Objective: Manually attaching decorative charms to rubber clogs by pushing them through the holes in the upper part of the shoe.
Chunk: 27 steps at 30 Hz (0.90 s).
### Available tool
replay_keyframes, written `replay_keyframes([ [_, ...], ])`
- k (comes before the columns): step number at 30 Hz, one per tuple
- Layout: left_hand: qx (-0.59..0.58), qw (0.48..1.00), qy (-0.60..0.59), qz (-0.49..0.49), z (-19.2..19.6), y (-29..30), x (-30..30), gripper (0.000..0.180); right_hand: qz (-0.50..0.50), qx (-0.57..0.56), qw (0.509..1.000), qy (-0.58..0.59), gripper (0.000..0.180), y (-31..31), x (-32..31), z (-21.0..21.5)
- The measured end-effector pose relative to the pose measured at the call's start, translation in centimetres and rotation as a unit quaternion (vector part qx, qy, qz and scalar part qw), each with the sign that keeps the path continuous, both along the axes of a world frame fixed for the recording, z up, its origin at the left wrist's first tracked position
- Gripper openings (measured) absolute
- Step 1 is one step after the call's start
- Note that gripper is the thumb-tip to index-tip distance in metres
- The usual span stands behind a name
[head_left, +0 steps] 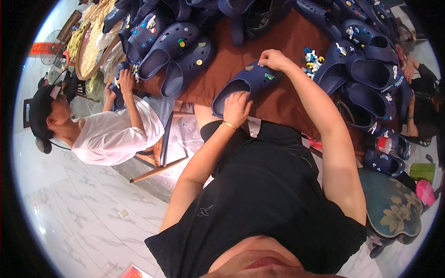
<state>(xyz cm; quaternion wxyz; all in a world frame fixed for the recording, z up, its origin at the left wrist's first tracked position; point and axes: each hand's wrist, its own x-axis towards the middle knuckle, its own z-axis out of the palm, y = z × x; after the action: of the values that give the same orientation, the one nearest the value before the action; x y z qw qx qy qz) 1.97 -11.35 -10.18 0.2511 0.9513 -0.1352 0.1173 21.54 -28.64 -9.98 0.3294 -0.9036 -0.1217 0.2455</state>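
A navy clog (252,79) with holes in its upper lies in front of me on the brown cloth (222,51), its toe pointing away to the right. My left hand (237,109) grips it at the open heel end, fingers inside. At the toe, my right hand (273,60) is closed in a pinch against the upper; whatever is between those fingertips is hidden. A green charm (269,77) and a brownish charm (249,68) sit on the upper. Right of the clog lies a small heap of colourful charms (313,60).
Charm-decorated navy clogs (187,65) crowd the table's far left, and more clogs (371,74) pile up on the right. A person in white (120,129) sits at left holding a clog. A bottle (385,145) lies at right, above a floral-backed chair (389,204).
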Motion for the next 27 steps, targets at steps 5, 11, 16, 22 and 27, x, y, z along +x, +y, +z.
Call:
replay_keyframes([
  [5,0.014,1.000,0.020,0.019,0.1,-0.2,0.0,0.031,0.045,-0.094,0.994,-0.038,0.032,1.0,-0.7,1.5],
  [11,0.023,0.999,0.003,0.035,0.3,-0.7,0.0,0.029,0.120,-0.111,0.968,-0.191,0.025,1.5,-2.9,0.9],
  [16,0.027,0.999,0.007,0.027,-0.1,-0.6,0.1,0.028,0.102,-0.065,0.964,-0.239,0.031,0.2,-3.1,-0.4],
  [22,0.021,0.999,0.004,0.029,-0.3,-0.5,0.1,0.026,-0.052,-0.018,0.955,-0.293,0.028,-3.4,-2.9,0.5],
  [27,0.013,0.999,0.003,0.042,-0.7,-0.9,0.8,0.026,-0.002,-0.347,0.876,-0.334,0.020,-9.3,-3.7,0.5],
])
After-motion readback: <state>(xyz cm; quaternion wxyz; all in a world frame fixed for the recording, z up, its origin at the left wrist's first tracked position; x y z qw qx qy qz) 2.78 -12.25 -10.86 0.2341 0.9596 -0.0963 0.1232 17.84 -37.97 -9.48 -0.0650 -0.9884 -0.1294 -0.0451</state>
